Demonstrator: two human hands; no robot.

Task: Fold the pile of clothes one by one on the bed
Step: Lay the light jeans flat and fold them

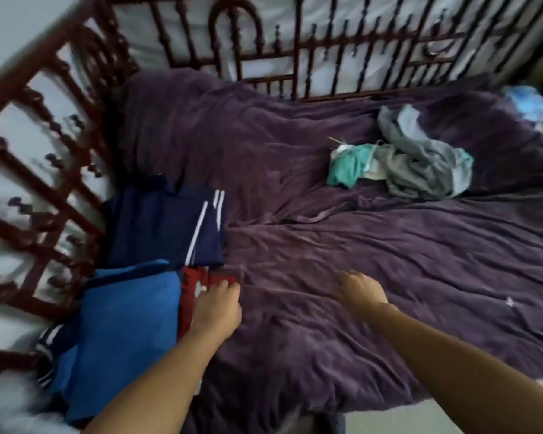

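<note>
A crumpled pile of grey and teal clothes (417,164) lies at the far right of the bed. Folded garments sit at the left edge: a navy one with white stripes (166,227), a bright blue one (126,324) and a red one (192,296) between them. My left hand (217,308) rests on the red garment, fingers on its edge. My right hand (361,289) hovers or rests on the purple blanket (358,308) in the middle, fingers loosely curled, holding nothing. The frame is blurred by motion.
A dark red ornate metal bed frame (44,183) runs along the left side and the back. A light blue printed item (533,104) lies at the far right corner. The bed's front edge and pale floor show at the bottom right.
</note>
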